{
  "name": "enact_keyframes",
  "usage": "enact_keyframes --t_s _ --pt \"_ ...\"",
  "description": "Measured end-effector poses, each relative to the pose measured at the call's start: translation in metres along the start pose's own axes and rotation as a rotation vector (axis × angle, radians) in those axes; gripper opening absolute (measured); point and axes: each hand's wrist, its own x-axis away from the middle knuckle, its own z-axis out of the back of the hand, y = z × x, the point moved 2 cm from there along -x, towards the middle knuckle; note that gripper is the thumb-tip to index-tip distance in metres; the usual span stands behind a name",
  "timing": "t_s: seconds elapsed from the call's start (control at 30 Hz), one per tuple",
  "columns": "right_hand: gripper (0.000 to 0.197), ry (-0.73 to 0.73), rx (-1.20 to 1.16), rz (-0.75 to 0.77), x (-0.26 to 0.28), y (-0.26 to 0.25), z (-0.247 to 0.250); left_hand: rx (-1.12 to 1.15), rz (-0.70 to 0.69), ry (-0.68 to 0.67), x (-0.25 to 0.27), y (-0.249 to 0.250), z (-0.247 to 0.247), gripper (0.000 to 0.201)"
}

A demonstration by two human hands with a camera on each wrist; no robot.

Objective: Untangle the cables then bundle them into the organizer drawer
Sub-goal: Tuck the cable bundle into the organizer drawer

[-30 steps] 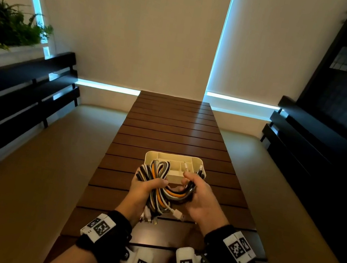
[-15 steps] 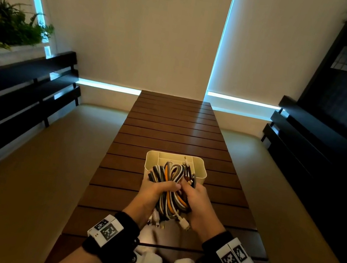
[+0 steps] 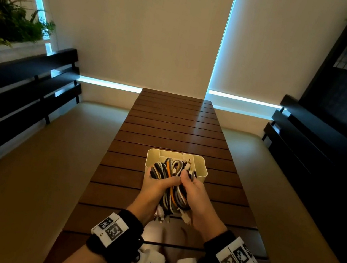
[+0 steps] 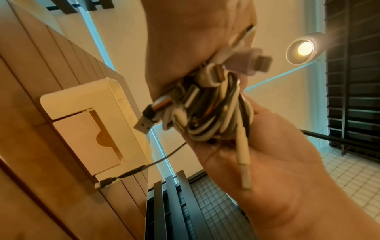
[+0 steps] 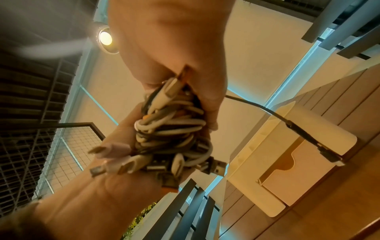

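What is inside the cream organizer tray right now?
The organizer tray shows bare dividers at its far end. The cable bundle, gripped by the left hand and right hand, covers its near part, so the contents there stay hidden.

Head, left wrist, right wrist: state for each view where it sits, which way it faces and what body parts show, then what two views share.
Head: high, looking forward and down the slatted table; both forearms, left hand and right hand grip the cable bundle.
Left wrist: under the left hand, facing up past the fingers to a ceiling lamp.
Right wrist: under the right hand, also looking upward.
Shared: both wrist views show the bundle, the cream organizer and a black cable trailing to it.
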Motion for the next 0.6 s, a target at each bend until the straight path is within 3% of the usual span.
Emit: enact_keyframes --t_s 0.13,0.23,0.27,0.33,0.37,0.47,0.53,0.6 --pt "0.105 -0.148 0.154 0.054 0.008 -0.009 -0.002 -0.093 -0.001 -0.102 0.003 0.002 0.0 0.085" --pt "0.13 -0.265 0.373 0.017 0.005 -0.009 -0.002 -0.189 0.02 -0.125 0.002 0.004 0.001 0.078" --pt "0.12 -0.327 0.462 -0.035 0.006 -0.009 -0.001 -0.219 0.03 -0.136 0.001 0.004 0.002 0.074" --pt "0.063 -0.477 0.586 -0.071 0.013 -0.014 -0.001 -0.247 0.046 -0.155 -0.001 0.004 0.006 0.072" --pt "0.049 -0.548 0.648 -0.093 0.017 -0.017 0.0 -0.254 0.046 -0.164 -0.001 0.004 0.008 0.071" --pt "0.065 -0.577 0.943 -0.104 0.016 -0.016 0.009 -0.229 0.042 -0.168 0.005 -0.005 0.012 0.07" --pt "0.061 -0.623 0.784 -0.052 0.013 -0.01 0.007 -0.162 0.017 -0.144 0.008 -0.01 0.013 0.068" --pt "0.074 -0.566 0.376 -0.056 0.007 0.0 0.013 -0.116 -0.001 -0.145 0.006 -0.011 0.013 0.079"
